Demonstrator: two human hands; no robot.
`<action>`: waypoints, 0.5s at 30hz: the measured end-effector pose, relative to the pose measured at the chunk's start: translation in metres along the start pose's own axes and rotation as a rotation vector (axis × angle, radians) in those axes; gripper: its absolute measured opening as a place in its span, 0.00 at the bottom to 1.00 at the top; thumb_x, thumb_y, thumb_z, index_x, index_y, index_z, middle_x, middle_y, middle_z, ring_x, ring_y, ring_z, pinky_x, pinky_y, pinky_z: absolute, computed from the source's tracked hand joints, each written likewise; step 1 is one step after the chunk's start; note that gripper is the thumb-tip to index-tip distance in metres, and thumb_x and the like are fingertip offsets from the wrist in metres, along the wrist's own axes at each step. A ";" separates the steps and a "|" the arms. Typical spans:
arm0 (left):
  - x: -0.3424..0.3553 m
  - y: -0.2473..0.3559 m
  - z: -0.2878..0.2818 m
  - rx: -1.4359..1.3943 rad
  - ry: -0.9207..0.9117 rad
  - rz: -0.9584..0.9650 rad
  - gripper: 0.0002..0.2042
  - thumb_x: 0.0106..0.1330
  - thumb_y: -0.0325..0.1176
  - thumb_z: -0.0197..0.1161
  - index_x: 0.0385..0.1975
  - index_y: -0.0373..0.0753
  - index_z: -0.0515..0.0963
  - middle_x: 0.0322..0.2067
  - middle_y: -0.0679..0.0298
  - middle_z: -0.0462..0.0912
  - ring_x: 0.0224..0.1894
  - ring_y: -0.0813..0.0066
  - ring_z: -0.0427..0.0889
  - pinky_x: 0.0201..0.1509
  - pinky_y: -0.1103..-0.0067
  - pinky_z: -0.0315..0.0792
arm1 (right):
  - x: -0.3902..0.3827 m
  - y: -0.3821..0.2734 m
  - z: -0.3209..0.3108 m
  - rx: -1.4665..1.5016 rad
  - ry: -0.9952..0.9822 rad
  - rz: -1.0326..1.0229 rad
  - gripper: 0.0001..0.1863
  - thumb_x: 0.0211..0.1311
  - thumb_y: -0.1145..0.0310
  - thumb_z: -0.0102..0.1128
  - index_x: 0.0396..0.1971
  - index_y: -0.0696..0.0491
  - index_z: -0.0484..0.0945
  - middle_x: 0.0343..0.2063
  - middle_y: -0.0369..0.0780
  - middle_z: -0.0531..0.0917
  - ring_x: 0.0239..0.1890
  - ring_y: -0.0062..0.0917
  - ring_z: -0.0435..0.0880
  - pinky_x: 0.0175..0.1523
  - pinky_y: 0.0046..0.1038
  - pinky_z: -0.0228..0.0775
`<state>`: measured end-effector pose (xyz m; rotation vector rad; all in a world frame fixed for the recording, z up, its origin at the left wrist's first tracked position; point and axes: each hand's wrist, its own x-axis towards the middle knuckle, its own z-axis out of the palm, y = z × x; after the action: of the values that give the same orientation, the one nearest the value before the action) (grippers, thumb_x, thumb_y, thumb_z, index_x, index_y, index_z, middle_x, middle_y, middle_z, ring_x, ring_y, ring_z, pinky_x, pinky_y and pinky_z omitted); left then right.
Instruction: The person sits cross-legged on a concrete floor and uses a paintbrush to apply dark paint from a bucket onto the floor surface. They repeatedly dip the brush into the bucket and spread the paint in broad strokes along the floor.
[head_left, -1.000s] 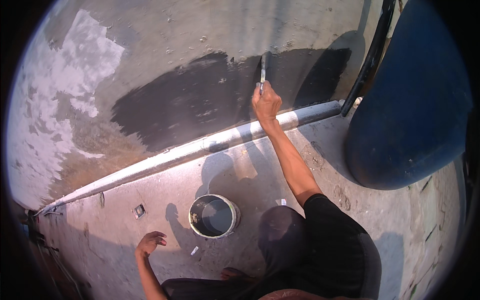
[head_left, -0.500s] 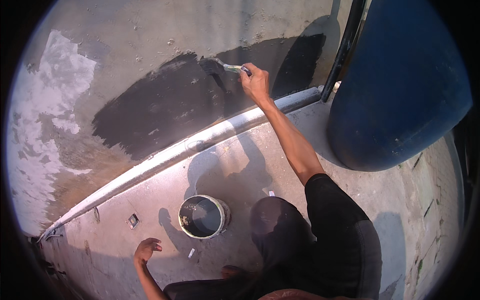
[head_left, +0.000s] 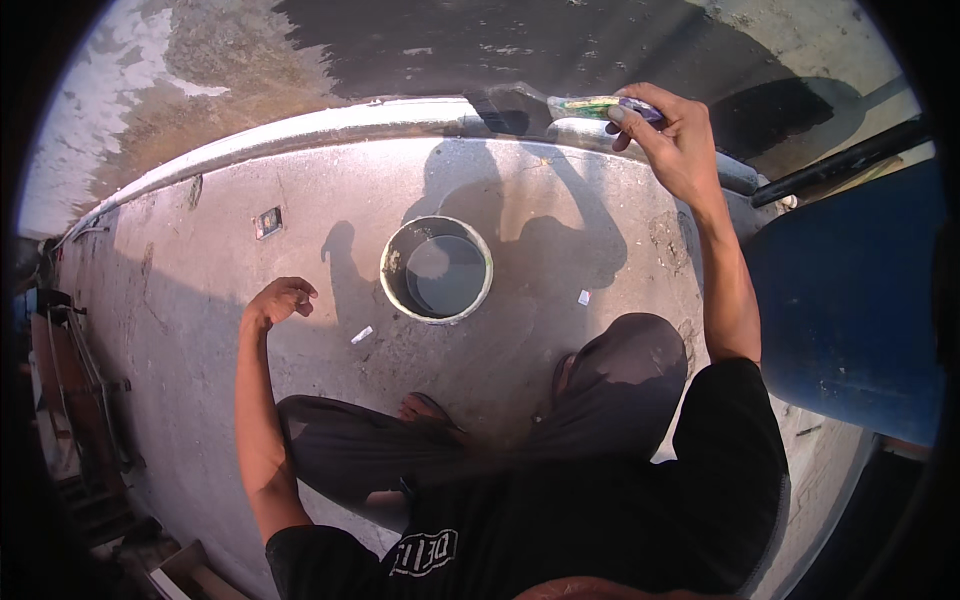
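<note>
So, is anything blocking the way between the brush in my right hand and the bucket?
Nothing visible does. The brush, in your right hand, appears over the rounded pale ledge; from there to the bucket the view shows shaded floor, and the bucket's mouth is uncovered.

A: See any letters?
B: Yes, white letters (head_left: pixel 424 553) in a white outline, on the front of the black shirt (head_left: pixel 560 535)
A: And the brush handle (head_left: pixel 592 106)?
B: It has bright colours, but I can't read any words there
</note>
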<state>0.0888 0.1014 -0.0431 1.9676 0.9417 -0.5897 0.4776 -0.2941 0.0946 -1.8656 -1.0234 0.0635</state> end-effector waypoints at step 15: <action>0.013 -0.012 0.000 0.049 -0.012 -0.084 0.18 0.54 0.30 0.56 0.43 0.30 0.80 0.35 0.53 0.85 0.38 0.67 0.85 0.45 0.75 0.77 | -0.023 0.028 0.221 -0.271 -0.722 -0.499 0.05 0.44 0.77 0.56 0.21 0.61 0.80 0.17 0.53 0.79 0.23 0.48 0.81 0.31 0.43 0.72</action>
<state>0.0870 0.1104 -0.0580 1.9732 1.0154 -0.6773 0.3812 -0.1549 -0.0522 -1.7944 -2.0576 0.3328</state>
